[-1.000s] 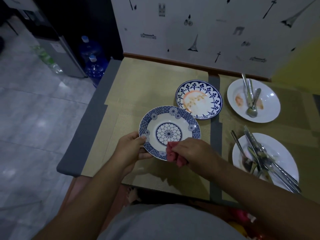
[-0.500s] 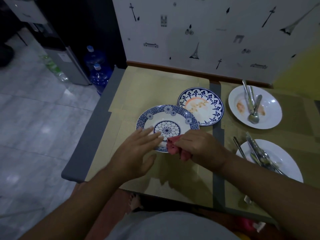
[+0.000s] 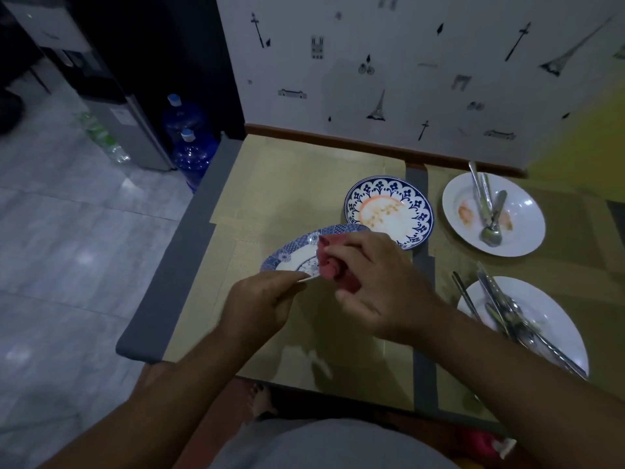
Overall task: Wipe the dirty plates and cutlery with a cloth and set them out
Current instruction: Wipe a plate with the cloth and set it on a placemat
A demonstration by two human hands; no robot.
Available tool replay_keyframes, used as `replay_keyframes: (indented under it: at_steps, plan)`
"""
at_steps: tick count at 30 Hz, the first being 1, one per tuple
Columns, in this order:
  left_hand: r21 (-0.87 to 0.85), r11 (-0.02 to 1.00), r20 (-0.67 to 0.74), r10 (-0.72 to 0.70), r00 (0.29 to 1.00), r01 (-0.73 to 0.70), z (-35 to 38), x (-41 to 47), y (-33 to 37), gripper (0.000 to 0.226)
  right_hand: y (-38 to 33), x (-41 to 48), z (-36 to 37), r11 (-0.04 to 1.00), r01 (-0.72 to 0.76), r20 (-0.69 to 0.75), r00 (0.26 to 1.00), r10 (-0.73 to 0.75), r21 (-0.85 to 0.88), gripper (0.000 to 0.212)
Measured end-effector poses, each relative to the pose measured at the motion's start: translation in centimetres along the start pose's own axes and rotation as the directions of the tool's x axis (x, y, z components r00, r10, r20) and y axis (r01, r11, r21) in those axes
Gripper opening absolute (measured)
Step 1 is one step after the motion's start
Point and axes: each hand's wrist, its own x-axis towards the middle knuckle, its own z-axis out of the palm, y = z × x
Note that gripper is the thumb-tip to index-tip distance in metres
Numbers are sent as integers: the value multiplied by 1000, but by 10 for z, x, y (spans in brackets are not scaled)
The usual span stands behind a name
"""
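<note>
head view: the left hand (image 3: 260, 299) pinched the near rim of the blue-patterned plate (image 3: 294, 257), holding it tilted. whether its far edge touched the surface (image 3: 304, 184) could not be told. the right hand (image 3: 378, 286), fingers curled round a bunched red cloth (image 3: 333, 265), pressed that cloth onto the plate's face. the plate sat between the two hands, just ahead of them.

the risk, as i judged it: the plate was held by one edge only, so a hard push from the cloth could twist it out of the pinch. it might then drop, or knock the stained blue plate (image 3: 389, 211) just beyond the right hand. glazed ware would likely be slick under fingers.

the held plate was round, shallow and glossy, with a tiled blue rim. the cloth looked soft and crumpled. right of the right hand, a far white plate (image 3: 521, 238) and a near white plate (image 3: 554, 319) carried shiny metal cutlery (image 3: 517, 319). woven straw-coloured mats covered the surface.
</note>
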Motion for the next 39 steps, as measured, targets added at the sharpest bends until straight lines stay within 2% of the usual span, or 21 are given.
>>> replay_keyframes:
  at_steps: [3,5,6,8,12,15,19,25,27,30,35,37,39]
  plan:
    - [-218,962,-19,-174,985,166,4,3,15,18,3,9,0,996,-50,-119,991,59,79,42]
    - [-397,862,48,-323,945,315,5,4,26,12,5,15,-2,981,-89,-212,969,125,172,40]
    - [-480,784,99,-397,912,393,5,5,31,12,6,16,-4,971,-103,-251,955,157,217,40]
    - [-635,565,212,-529,822,527,4,7,39,13,5,13,-7,960,-130,-282,938,200,247,44]
    - [-770,94,435,-647,627,631,5,9,46,23,3,-6,8,980,-147,-195,966,172,135,44]
    - [-770,-92,527,-649,548,631,7,10,44,28,0,-20,32,998,-17,-102,995,23,62,44]
    - [-747,-194,596,-617,513,636,4,7,38,31,6,-7,36,997,51,-72,996,-47,60,45]
    - [-778,-299,610,-568,552,552,-1,3,31,34,20,10,23,979,-153,-185,967,176,133,41]
    - [-789,-335,604,-573,553,515,-1,4,31,32,20,-2,24,970,-197,-182,958,221,140,39]
    - [-789,-373,609,-583,538,488,2,2,30,33,4,-23,32,979,-160,-148,973,177,123,40]
    - [-765,-407,641,-562,524,499,5,-2,33,38,-14,-9,58,993,56,-135,990,-41,107,37]
    - [-757,-411,651,-540,534,508,5,-2,33,40,-3,10,62,995,40,-149,988,-26,87,37]
    - [-752,-418,658,-526,539,509,4,-3,33,39,13,26,56,998,-39,-146,988,45,44,39]
